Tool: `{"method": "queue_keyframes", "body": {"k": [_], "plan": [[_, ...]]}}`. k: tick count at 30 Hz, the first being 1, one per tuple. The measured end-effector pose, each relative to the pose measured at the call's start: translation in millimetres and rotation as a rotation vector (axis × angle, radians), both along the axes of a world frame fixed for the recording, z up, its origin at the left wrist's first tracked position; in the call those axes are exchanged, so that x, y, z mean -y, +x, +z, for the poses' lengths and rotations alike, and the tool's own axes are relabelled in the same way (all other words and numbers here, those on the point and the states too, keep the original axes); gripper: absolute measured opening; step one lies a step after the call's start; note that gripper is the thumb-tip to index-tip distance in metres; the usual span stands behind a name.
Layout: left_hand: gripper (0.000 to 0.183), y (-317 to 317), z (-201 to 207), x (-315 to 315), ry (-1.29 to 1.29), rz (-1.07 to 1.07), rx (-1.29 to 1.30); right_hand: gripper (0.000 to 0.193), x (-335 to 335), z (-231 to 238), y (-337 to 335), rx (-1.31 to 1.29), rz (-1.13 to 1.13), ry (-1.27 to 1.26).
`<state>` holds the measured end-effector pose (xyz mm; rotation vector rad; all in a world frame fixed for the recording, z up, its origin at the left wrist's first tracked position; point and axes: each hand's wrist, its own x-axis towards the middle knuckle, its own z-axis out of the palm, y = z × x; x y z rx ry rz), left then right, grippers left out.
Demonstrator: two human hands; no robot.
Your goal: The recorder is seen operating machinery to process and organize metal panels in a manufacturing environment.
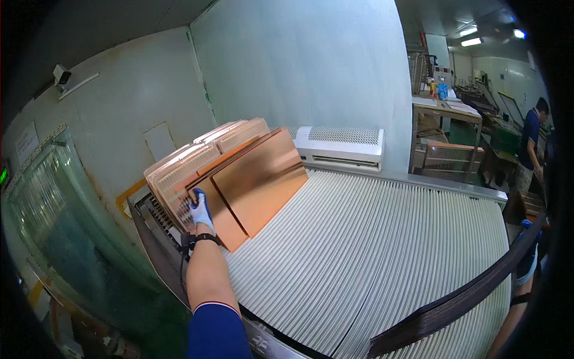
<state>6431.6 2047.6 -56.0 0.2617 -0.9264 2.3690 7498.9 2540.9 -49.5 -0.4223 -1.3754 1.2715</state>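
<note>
My left hand, in a white glove with blue fingertips, grips the left edge of a copper-coloured sheet. Another shiny copper sheet lies beside it, and both lean back against a stack of copper-toned panels. At the right rim my right hand, gloved the same way, is partly hidden behind a long dark thin panel seen almost edge-on. Blue fingertips curl over that panel's upper edge. The panel slants above the roller bed.
A white vented unit stands at the bed's far edge, before a pale wall. Further right is a work table with bottles and papers. A person in dark blue works in the background. Greenish strip curtains hang at left.
</note>
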Motion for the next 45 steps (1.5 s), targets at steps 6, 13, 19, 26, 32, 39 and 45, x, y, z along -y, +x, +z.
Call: {"method": "queue_keyframes", "body": {"k": [6, 13, 19, 26, 32, 39, 45], "plan": [[0.047, 18, -34, -161, -0.416, 0.111, 0.046, 0.05, 46, 25, 32, 0.063, -0.027, -0.01], [0.042, 46, -10, -164, -1.15, 0.767, -0.419, 0.043, 36, 14, 18, -0.133, 0.068, -0.084], [0.038, 63, -9, -158, -1.838, 1.039, -0.827, 0.049, 48, 28, 16, 0.046, 0.013, 0.032], [0.039, 160, 34, -208, -2.067, 0.97, -0.446, 0.05, 56, 19, 44, 0.016, -0.183, 0.014], [0.037, 215, 94, -200, -1.855, 1.191, -0.463, 0.052, 17, 6, 39, -0.071, 0.016, -0.105], [0.043, 375, 192, -204, -2.232, 1.231, -0.598, 0.058, -2, 1, 44, -0.055, 0.275, -0.028], [0.017, 496, 146, -184, -1.49, 1.029, -0.515, 0.037, 20, 4, 35, -0.354, 0.185, -0.28]]}}
